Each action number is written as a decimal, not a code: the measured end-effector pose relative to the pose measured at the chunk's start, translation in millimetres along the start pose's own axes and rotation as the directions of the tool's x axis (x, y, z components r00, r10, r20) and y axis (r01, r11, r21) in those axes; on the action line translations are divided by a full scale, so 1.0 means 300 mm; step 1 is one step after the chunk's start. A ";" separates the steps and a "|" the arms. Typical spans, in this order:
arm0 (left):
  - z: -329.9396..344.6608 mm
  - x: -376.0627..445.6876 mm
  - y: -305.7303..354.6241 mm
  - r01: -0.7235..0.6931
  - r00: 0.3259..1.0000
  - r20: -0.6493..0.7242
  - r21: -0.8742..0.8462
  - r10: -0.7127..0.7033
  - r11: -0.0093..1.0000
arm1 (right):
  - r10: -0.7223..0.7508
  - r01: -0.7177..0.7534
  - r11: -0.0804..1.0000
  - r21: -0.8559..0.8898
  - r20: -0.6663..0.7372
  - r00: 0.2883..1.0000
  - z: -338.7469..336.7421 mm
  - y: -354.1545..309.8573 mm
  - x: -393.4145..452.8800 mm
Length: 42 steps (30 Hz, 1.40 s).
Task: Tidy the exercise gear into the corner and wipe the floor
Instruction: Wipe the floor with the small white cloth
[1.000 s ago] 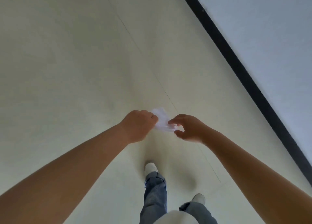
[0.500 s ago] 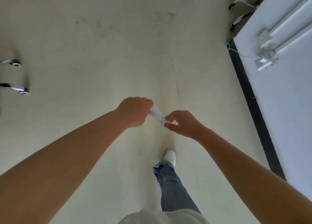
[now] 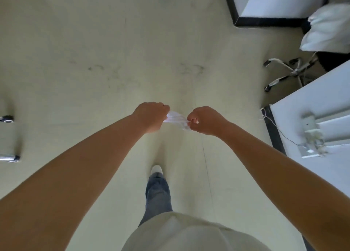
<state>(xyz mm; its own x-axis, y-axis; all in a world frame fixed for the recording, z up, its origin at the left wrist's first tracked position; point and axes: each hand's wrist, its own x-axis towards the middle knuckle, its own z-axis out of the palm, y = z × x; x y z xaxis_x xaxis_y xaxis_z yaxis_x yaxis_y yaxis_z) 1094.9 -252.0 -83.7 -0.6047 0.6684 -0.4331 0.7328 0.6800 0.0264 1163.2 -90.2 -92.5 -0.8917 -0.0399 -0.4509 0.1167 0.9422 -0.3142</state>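
Note:
A small white tissue point(image 3: 176, 119) is stretched between my two hands at chest height above the pale floor point(image 3: 106, 48). My left hand point(image 3: 151, 116) grips its left end with curled fingers. My right hand point(image 3: 204, 120) pinches its right end in a closed fist. Dark scuff marks point(image 3: 191, 69) show on the floor ahead of my hands. No exercise gear is in view.
A swivel chair base point(image 3: 291, 73) with castors stands at the right, a white bag point(image 3: 329, 29) above it. White walls with black skirting point(image 3: 274, 133) run along the right. Chrome chair legs point(image 3: 7, 137) sit at the left edge. My foot point(image 3: 156, 169) steps forward.
I have walked forward and the view has turned; the chair base and wall corner have come into sight. Both hands have drawn slightly apart, pulling the tissue out flatter.

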 end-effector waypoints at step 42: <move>-1.973 3.506 -2.070 0.179 0.977 -0.112 -0.016 -0.180 0.984 | -0.102 0.021 0.977 -0.212 -0.378 0.920 -2.515 0.811 3.647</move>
<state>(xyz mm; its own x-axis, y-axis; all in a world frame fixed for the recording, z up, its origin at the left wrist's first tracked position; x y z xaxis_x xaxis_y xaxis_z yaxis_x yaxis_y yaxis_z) -180.9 207.3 -22.5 -0.7577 0.5650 -0.3267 0.6076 0.7933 -0.0372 -113.9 346.4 -32.0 -0.9977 -0.0066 -0.0669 0.0028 0.9902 -0.1394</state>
